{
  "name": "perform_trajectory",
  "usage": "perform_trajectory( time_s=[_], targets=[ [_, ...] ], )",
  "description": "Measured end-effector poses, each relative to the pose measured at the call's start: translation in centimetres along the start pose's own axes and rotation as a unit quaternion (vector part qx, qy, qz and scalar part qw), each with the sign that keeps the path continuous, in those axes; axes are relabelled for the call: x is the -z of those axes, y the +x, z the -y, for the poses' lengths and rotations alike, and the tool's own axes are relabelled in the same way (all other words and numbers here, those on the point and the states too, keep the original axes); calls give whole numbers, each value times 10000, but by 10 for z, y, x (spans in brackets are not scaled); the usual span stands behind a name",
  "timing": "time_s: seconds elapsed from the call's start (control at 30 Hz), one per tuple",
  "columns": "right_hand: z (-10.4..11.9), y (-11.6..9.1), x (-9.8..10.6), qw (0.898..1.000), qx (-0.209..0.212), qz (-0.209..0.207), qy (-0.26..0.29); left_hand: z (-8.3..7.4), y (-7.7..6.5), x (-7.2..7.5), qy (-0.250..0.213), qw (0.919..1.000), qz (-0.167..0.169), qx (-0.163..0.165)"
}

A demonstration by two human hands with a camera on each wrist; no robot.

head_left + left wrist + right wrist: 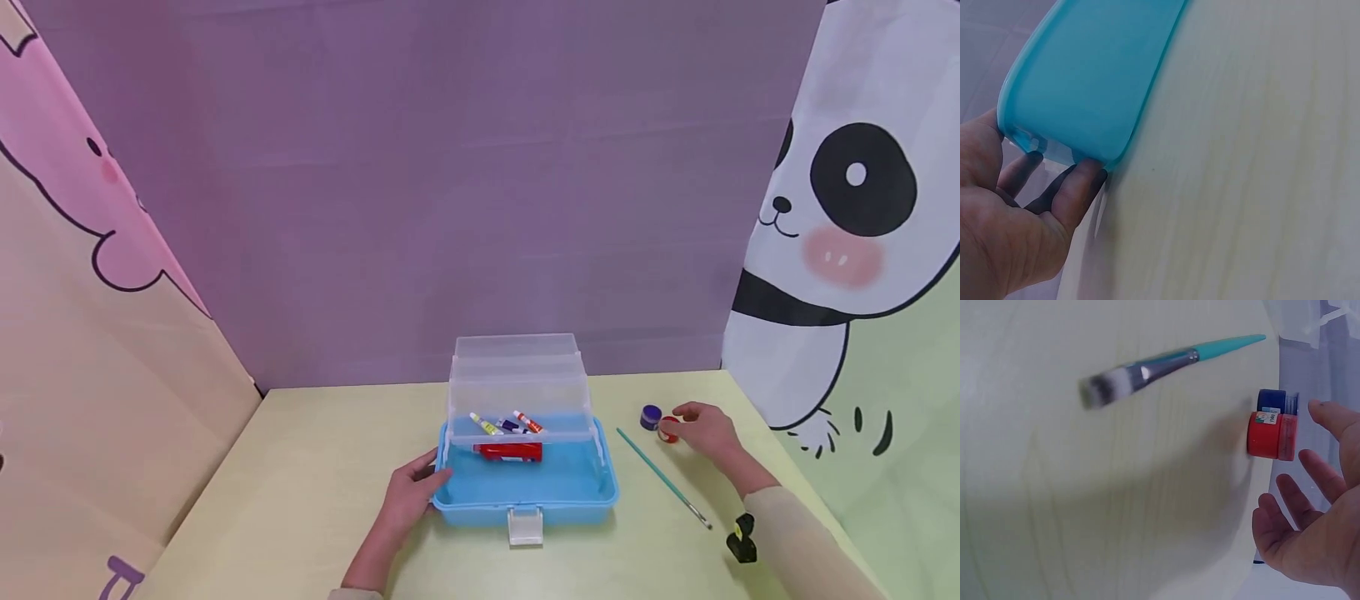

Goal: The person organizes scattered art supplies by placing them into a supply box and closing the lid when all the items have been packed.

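A blue plastic storage box (452, 515) stands on the table, its clear lid (517, 367) raised at the back. My left hand (408, 497) grips the box's left end, thumb over the rim and fingers against the outside, as the left wrist view shows at the blue wall (1091, 81). Inside lie a red tube (510, 452) and several small markers (486, 424). To the right, my right hand (703, 429) is at a red paint jar (1264, 435), its fingers spread and loosely bent in the right wrist view. A dark blue paint jar (651, 417) stands right beside the red one.
A paintbrush with a turquoise handle (654, 467) lies slantwise between the box and my right arm, bristles toward me. The pale wooden table (337, 450) ends at a purple backdrop (375, 208). Printed side walls, one with a panda (847, 275), flank it.
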State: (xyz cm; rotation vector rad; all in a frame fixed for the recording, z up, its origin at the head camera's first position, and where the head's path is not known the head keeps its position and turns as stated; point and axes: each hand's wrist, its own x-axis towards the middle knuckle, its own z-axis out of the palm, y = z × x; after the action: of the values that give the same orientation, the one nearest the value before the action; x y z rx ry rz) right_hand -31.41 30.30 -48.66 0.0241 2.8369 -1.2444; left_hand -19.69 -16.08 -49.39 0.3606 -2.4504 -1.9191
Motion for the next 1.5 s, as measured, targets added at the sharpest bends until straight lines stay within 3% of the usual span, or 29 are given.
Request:
perform_trajectory(
  time_s=[0.83,1.03,1.27,1.5],
  targets=[
    [-9,-8,-14,9992,-134,-284,-247,4,-6,-2,-183,9998,-1,83],
    [-1,-14,-9,9977,-56,-576,-359,3,-5,-4,-140,9999,14,-24],
    [8,-16,2,9977,-223,-544,-326,0,-5,-5,-132,9999,3,-62],
    [21,-16,6,9973,12,-645,-348,1,-1,-4,-93,9999,-21,-59]
  ],
)
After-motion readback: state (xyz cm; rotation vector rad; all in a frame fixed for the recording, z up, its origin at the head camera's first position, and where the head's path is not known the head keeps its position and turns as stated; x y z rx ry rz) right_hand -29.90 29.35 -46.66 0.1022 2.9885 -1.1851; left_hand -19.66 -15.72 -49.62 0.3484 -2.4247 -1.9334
